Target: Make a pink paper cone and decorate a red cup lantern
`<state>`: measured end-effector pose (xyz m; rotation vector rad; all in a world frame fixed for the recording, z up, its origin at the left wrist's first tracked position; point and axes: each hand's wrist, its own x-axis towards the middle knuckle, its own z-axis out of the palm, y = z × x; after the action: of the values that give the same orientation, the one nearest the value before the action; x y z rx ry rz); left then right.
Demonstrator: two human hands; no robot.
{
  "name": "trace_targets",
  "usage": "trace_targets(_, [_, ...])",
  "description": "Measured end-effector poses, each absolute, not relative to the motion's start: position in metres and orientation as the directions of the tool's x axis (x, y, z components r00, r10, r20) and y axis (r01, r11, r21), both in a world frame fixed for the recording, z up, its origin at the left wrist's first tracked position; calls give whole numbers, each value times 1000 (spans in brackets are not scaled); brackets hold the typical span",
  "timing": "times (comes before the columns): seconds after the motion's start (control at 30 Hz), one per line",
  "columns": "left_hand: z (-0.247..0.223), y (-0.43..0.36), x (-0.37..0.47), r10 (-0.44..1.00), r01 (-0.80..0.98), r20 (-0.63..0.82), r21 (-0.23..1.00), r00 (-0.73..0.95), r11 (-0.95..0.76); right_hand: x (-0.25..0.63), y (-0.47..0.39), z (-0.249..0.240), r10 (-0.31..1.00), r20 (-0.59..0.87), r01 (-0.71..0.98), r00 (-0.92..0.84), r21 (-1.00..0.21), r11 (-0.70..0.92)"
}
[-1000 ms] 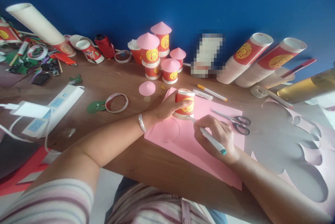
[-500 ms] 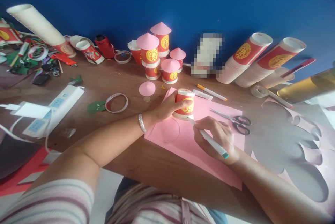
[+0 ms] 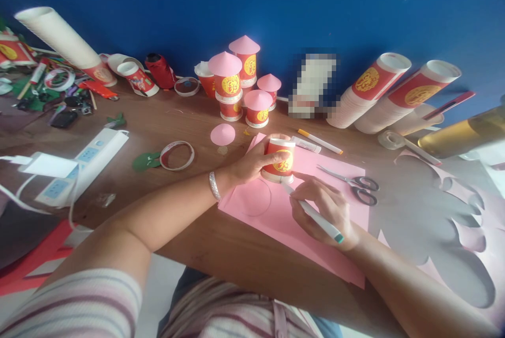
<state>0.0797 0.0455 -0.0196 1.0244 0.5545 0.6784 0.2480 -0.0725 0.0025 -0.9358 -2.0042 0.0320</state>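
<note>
My left hand [image 3: 252, 163] wraps round a red paper cup [image 3: 283, 155] with a gold emblem and a white rim at its lower end. The cup is over the pink paper [image 3: 315, 254]. In my right hand [image 3: 325, 209] is a white marker pen [image 3: 319, 219] with a green end, its tip at the cup's lower white band. A drawn circle [image 3: 254, 215] shows on the paper, left of the pen. Scissors [image 3: 349, 180] lie on the paper's right side, beside a glue stick [image 3: 305, 144] and an orange-capped marker [image 3: 320, 141].
Several red cups with pink cone tops [image 3: 224, 67] stand near the wall. Two stacks of paper cups [image 3: 379, 75] lean at the back right, with a tape roll [image 3: 391, 139] and pink offcuts [image 3: 465, 243] nearer. A power strip [image 3: 84, 161] and a cardboard ring [image 3: 177, 156] lie left.
My right hand and the pen tip have shifted slightly left and down along the cup's lower band. The cup has moved slightly to the right in the picture, still in my left hand.
</note>
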Motion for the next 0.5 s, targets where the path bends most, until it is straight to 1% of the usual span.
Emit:
trace_targets(0.13, [-17,45,80,748,-269,-143,876,648,401,248,-73,2,616,725,581,-308,-370,725])
trace_targets(0.3, [-16,45,81,699,-322,-99,837,708,443,247,-72,5,626,709,566,-325,-385,729])
trace_targets(0.4, [-18,46,82,691,-296,-89,859,717,417,246,-73,5,625,708,548,-329,-396,737])
trace_targets(0.5, [-21,46,82,724,-230,-117,903,680,362,246,-73,4,618,704,521,-352,-401,754])
